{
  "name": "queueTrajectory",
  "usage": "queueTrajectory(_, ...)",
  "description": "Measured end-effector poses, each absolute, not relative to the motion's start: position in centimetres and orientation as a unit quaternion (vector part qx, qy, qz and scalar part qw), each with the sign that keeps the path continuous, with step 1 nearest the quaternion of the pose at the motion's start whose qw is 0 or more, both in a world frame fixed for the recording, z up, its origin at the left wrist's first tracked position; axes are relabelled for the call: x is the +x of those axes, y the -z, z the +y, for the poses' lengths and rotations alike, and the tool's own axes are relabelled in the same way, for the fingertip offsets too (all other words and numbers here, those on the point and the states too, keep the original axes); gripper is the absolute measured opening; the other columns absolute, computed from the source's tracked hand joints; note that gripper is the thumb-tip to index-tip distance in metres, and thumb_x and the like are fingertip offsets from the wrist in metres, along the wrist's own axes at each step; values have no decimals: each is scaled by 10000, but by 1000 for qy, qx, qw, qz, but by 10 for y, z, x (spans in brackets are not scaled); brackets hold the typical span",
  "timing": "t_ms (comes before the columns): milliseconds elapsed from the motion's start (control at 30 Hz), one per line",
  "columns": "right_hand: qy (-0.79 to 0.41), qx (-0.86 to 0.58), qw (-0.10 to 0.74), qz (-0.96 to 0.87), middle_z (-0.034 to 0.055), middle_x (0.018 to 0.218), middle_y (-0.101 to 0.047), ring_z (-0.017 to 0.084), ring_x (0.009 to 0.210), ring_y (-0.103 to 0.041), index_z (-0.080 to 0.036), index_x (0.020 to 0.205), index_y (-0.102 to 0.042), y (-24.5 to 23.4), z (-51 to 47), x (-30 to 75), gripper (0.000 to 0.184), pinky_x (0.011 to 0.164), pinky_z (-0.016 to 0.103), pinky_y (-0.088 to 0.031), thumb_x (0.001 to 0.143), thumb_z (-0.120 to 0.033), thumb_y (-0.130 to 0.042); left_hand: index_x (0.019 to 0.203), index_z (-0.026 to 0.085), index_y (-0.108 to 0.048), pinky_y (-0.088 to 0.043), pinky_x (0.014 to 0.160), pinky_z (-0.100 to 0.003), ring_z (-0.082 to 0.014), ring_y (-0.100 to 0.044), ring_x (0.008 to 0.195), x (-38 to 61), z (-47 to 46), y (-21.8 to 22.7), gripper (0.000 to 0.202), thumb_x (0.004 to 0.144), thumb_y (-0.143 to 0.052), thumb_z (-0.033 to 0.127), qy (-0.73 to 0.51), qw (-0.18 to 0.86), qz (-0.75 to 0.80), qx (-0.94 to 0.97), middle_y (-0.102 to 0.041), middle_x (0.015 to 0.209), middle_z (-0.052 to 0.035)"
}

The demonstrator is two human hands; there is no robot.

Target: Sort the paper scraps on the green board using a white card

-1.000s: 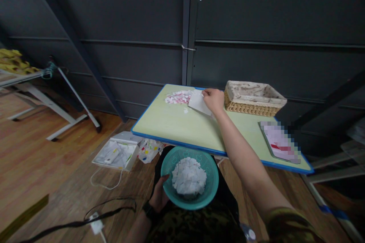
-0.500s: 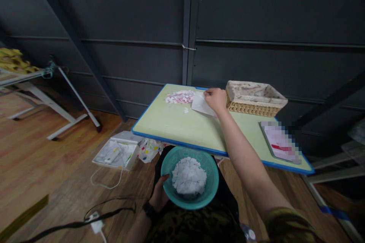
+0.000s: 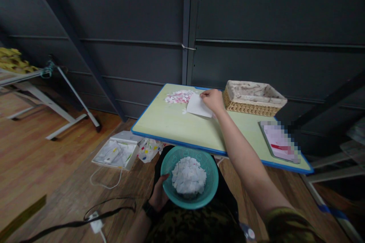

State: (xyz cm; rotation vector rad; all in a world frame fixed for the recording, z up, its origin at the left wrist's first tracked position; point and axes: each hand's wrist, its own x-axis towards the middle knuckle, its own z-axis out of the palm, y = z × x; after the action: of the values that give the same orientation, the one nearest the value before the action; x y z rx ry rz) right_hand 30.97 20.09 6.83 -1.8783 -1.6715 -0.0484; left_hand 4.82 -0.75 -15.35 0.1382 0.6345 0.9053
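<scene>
My right hand reaches across the green table and pinches a white sheet of paper, which lies tilted on the tabletop. Just left of the sheet sits a pile of small pink and white paper scraps. My left hand grips the left rim of a teal bowl held in my lap below the table's front edge. The bowl holds a heap of white paper scraps.
A wicker basket stands at the back right of the table, and a blurred booklet lies near the right front corner. On the wooden floor are an open white box, cables and a white-legged stand. A dark wall stands behind.
My right hand has slid the white sheet a little to the left, closer to the pink scrap pile. The left hand and the bowl have stayed put.
</scene>
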Motion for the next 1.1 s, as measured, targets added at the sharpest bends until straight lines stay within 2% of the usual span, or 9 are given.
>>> queueTrajectory(167, 30, -707, 333, -623, 94, 943, -718, 224, 903, -646, -182, 941, -738, -69, 201, 309, 306, 766, 270, -433, 788, -254, -483, 1302, 81, -505, -322, 1051, -485, -336, -596, 1116, 50, -7, 151, 543, 780, -579, 212, -426, 855, 287, 67, -705, 1129, -156)
queueTrajectory(400, -5, -694, 319, -645, 82, 914, -723, 221, 901, -645, -183, 907, -746, -69, 199, 308, 272, 751, 258, -432, 774, -257, -521, 1302, 88, -505, -306, 1062, -498, -339, -583, 1135, 50, -7, 152, 531, 792, -560, 224, -427, 855, 285, 71, -695, 1150, -155)
queueTrajectory(600, 10, -690, 375, -619, 79, 954, -718, 196, 898, -642, -177, 941, -735, -65, 203, 310, 289, 771, 254, -431, 807, -272, -498, 1252, 75, -549, -287, 1073, -499, -340, -572, 1150, 50, -7, 149, 471, 804, -539, 222, -422, 856, 291, 70, -709, 1122, -152)
queueTrajectory(867, 12, -689, 347, -636, 86, 961, -715, 200, 907, -640, -184, 955, -730, -61, 205, 306, 290, 767, 252, -419, 822, -294, -497, 1211, 73, -580, -270, 1081, -495, -326, -562, 1166, 49, -7, 155, 417, 829, -512, 226, -420, 859, 281, 77, -717, 1102, -154)
queueTrajectory(1100, -74, -619, 387, -679, 67, 853, -724, 176, 786, -638, -148, 865, -737, -51, 213, 309, 235, 706, 243, -420, 763, -268, -561, 1217, 61, -566, -294, 1073, -473, -318, -577, 1147, 50, -7, 146, 433, 811, -528, 208, -427, 845, 317, 61, -728, 1076, -148)
